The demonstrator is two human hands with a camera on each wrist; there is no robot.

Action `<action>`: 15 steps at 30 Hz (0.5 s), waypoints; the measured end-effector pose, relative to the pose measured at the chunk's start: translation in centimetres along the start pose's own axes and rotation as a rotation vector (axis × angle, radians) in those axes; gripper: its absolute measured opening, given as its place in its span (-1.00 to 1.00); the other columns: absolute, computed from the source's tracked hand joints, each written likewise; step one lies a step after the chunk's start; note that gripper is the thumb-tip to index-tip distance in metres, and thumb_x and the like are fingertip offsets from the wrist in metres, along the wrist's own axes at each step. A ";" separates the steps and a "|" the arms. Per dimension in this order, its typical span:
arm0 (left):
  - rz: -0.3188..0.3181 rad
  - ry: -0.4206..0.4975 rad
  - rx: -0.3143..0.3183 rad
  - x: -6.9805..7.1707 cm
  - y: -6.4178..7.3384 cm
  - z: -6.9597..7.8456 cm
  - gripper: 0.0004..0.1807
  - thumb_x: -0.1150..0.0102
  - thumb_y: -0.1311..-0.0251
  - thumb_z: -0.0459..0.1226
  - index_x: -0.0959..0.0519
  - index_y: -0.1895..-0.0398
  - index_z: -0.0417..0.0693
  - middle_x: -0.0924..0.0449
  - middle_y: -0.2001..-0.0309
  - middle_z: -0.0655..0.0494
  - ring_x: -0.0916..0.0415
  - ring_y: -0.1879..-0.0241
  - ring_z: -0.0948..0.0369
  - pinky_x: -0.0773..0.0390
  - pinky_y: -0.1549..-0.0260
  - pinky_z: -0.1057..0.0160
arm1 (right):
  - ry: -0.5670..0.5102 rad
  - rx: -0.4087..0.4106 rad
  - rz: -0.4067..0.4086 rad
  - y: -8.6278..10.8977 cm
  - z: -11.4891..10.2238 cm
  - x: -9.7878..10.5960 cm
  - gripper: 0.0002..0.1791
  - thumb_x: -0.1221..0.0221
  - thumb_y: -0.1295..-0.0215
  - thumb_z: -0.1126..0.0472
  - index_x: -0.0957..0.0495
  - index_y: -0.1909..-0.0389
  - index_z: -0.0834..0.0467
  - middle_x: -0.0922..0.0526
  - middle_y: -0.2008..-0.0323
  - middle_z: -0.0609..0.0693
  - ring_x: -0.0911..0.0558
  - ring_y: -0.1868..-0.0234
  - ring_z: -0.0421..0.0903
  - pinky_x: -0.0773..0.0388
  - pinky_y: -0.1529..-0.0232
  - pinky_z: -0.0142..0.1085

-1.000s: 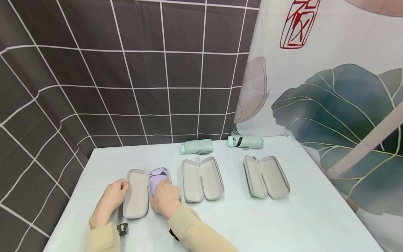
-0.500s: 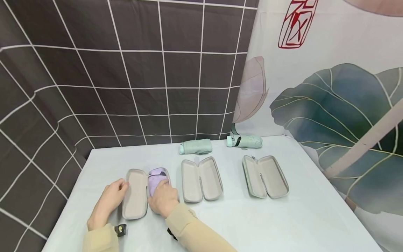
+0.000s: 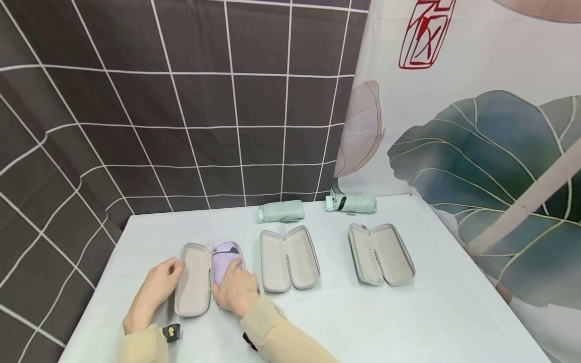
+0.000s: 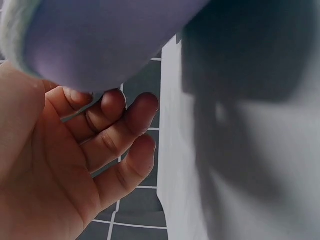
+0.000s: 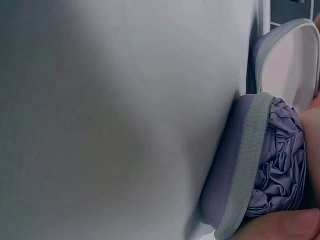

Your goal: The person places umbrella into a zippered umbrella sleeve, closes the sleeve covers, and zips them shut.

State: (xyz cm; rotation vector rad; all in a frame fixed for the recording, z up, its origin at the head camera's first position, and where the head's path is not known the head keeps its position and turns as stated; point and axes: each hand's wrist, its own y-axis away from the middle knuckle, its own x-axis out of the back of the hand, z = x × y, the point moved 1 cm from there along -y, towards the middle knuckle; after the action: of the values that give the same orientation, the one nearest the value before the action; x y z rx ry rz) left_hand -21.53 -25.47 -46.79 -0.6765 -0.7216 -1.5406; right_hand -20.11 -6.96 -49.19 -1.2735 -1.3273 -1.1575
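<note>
A purple case (image 3: 192, 282) lies spread open at the left of the table, with a pale lining. In its right half lies a lilac folding umbrella (image 3: 223, 259), its gathered fabric (image 5: 280, 160) showing at the near end in the right wrist view. My right hand (image 3: 237, 288) grips over the umbrella's near part, index finger stretched along it and thumb at its left side. With my left hand (image 3: 160, 283) I hold the outer edge of the case's left half; in the left wrist view its other fingers (image 4: 117, 137) hang loosely below the purple shell (image 4: 100, 45).
Two more open cases, a middle one (image 3: 303, 258) and a right one (image 3: 394, 254), lie on the white table (image 3: 363, 322). Behind them are two green rolled umbrellas, one at centre (image 3: 281, 212) and one further right (image 3: 351, 203). Dark gridded cloth (image 3: 195, 101) hangs behind.
The whole head view shifts slightly left. My right index finger stretches a little further along the umbrella. My left hand stays at the case edge.
</note>
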 end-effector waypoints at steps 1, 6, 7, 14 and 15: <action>0.004 -0.001 -0.006 0.1 0.0 0.0 -0.61 0.24 -0.52 -0.06 -0.29 0.46 -0.06 -0.24 0.58 0.10 -0.21 0.57 0.16 -0.25 0.61 0.25 | -0.010 0.002 -0.013 -0.1 0.1 0.1 0.00 -0.08 -0.15 -0.41 -0.25 -0.34 0.32 -0.66 0.35 0.15 -0.66 0.44 -0.02 -0.51 0.50 -0.21; 0.019 -0.006 -0.028 0.4 0.0 0.0 -0.60 0.23 -0.53 -0.04 -0.29 0.46 -0.06 -0.23 0.59 0.11 -0.20 0.58 0.17 -0.24 0.62 0.25 | -0.154 0.017 -0.055 -0.1 1.1 0.6 0.00 0.06 -0.24 -0.48 -0.23 -0.40 0.26 -0.67 0.31 0.19 -0.68 0.34 0.03 -0.54 0.42 -0.19; 0.015 -0.008 -0.026 0.4 0.1 0.0 -0.60 0.23 -0.53 -0.04 -0.29 0.46 -0.06 -0.23 0.59 0.11 -0.20 0.58 0.17 -0.24 0.61 0.25 | -0.185 0.023 -0.045 0.1 1.3 0.7 -0.05 0.08 -0.28 -0.46 -0.27 -0.38 0.25 -0.67 0.29 0.19 -0.68 0.32 0.05 -0.55 0.40 -0.18; 0.010 -0.012 -0.007 0.3 0.4 0.0 -0.60 0.22 -0.52 -0.02 -0.29 0.45 -0.06 -0.24 0.58 0.11 -0.21 0.57 0.17 -0.24 0.60 0.25 | -0.397 0.096 0.128 0.6 2.4 0.8 -0.50 0.16 -0.54 -0.05 -0.53 0.00 0.29 -0.46 0.29 0.18 -0.59 0.40 0.06 -0.56 0.41 -0.12; 0.014 -0.013 -0.010 0.3 0.3 -0.1 -0.60 0.22 -0.52 -0.01 -0.29 0.44 -0.06 -0.23 0.58 0.11 -0.22 0.56 0.17 -0.24 0.60 0.25 | -0.429 0.096 0.137 0.5 2.5 0.7 -0.53 0.14 -0.54 -0.01 -0.52 -0.01 0.31 -0.42 0.29 0.18 -0.57 0.43 0.04 -0.55 0.43 -0.13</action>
State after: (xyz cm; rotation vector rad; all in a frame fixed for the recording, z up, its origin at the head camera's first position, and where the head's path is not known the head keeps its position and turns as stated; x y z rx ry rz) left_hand -21.21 -25.74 -46.55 -0.6982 -0.7184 -1.5290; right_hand -19.63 -4.43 -48.78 -1.5713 -1.5536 -0.7385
